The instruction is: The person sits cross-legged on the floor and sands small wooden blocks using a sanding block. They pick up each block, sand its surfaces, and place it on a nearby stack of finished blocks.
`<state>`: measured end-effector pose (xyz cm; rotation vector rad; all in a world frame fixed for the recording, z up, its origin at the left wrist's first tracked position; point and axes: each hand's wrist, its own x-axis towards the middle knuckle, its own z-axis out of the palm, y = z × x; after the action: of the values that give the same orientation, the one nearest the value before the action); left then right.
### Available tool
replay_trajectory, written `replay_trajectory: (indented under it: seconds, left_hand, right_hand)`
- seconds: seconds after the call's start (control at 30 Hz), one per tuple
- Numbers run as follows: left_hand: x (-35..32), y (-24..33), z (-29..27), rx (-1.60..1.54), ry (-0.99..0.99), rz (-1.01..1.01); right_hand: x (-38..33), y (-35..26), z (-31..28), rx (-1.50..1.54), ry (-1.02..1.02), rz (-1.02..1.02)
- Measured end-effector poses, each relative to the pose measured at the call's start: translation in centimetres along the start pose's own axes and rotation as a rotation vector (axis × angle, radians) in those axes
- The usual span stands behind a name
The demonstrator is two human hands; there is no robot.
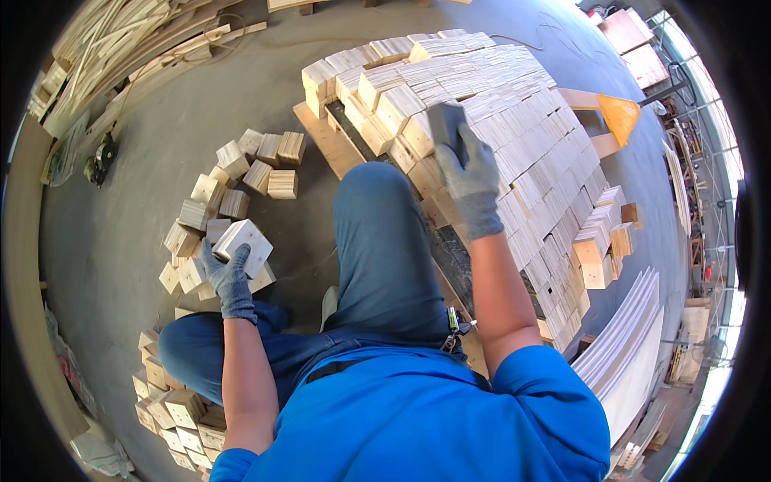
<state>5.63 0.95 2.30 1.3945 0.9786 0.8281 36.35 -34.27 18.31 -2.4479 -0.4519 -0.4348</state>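
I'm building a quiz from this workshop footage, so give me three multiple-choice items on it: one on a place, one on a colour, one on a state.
1. Where is the right hand?
A. On the big stack of wooden blocks
B. On the floor
C. On the knee

2. What colour are the gloves?
A. Red
B. Grey
C. Yellow

3. What is the left hand doing?
A. Hanging empty
B. Gripping a wooden block
C. Holding a hammer

Answers:
1 A: it presses a dark sanding block against the stack's near edge.
2 B: both gloves look grey.
3 B: its fingers close around a pale block above the loose pile.
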Motion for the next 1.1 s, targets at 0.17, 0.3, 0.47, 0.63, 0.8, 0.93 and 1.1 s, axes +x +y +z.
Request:
replay_trajectory:
  seconds: [0.17, 0.3, 0.47, 0.63, 0.8, 0.93, 1.1]
  left_hand:
    - [-0.5, 1.1, 0.2, 0.137, -0.024, 0.015]
    - [-0.4, 0.4, -0.3, 0.112, -0.040, -0.011]
    - [-0.3, 0.4, 0.5, 0.057, -0.037, -0.050]
    - [-0.2, 0.1, 0.6, 0.022, -0.038, -0.044]
    - [-0.3, 0.7, 0.3, -0.127, -0.069, -0.104]
    - [0.8, 1.8, 0.0, -0.305, -0.153, -0.147]
    - [1.6, 7.7, 3.0, -0.293, -0.334, -0.087]
  right_hand:
    - [-4.2, 12.1, -2.9, -0.365, -0.004, 0.158]
    - [-7.1, 17.5, -4.2, -0.524, -0.019, 0.232]
    - [-8.5, 20.0, -3.8, -0.505, -0.006, 0.263]
    - [-8.5, 19.2, -4.0, -0.547, -0.048, 0.360]
    - [-7.8, 17.0, -4.9, -0.459, 0.106, 0.293]
    - [-5.5, 11.3, -4.8, -0.234, 0.170, 0.145]
    - [-3.7, 0.1, -4.1, 0.350, 0.051, 0.029]
